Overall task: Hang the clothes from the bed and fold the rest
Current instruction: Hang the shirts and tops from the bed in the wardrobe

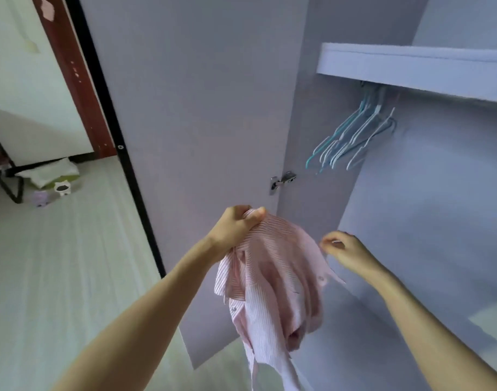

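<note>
From the head camera, the left hand grips a bunched pink striped shirt held up in front of the open wardrobe. The right hand is beside the shirt, fingers loosely curled, holding nothing. This looks like the hanging step. Next, a hanger from under the shelf is needed.

Wardrobe door: pale grey panel, swung open, filling the centre – black edge strip at 9 o'clock of it.
Hinge: metal, on the door's inner edge.
Shelf: pale board at 2 o'clock.
Floor: light wood-look planks at 8 o'clock.
Wall: off-white, with a dark red-brown frame at 11 o'clock.
Light: soft, even daylight.
</note>
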`<action>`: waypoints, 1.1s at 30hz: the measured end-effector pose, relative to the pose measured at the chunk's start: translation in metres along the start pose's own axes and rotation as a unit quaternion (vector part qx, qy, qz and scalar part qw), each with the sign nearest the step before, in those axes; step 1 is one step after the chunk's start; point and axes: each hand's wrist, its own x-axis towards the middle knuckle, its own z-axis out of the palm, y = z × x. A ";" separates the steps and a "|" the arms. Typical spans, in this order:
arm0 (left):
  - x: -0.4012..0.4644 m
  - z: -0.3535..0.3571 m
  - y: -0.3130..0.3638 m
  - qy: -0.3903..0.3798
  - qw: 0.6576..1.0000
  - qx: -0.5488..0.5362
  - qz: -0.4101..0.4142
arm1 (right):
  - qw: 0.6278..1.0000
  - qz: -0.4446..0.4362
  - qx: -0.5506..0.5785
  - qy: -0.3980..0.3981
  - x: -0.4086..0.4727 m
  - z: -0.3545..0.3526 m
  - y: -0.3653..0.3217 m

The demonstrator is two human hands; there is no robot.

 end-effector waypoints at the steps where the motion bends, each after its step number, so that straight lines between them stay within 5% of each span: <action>1: 0.007 0.008 0.005 -0.021 1.000 0.009 0.013 | 0.999 0.002 0.030 -0.031 -0.001 0.003 -0.003; 5: 0.031 0.032 0.018 -0.119 0.991 0.014 0.060 | 0.991 -0.046 0.107 -0.060 -0.001 0.022 -0.017; 17: 0.104 0.013 0.004 -0.248 0.930 0.115 0.246 | 0.956 -0.008 0.223 0.189 0.023 -0.035 -0.030; 23: 0.130 0.024 -0.004 -0.309 0.912 0.195 0.184 | 0.983 -0.061 0.072 0.155 0.020 -0.064 -0.035; 27: 0.140 0.039 -0.002 -0.261 0.880 0.337 0.208 | 0.990 -0.065 0.002 0.124 0.021 -0.074 -0.037; 33: 0.139 0.062 0.010 -0.076 0.857 0.409 0.306 | 0.994 -0.053 -0.078 0.051 0.021 -0.084 -0.018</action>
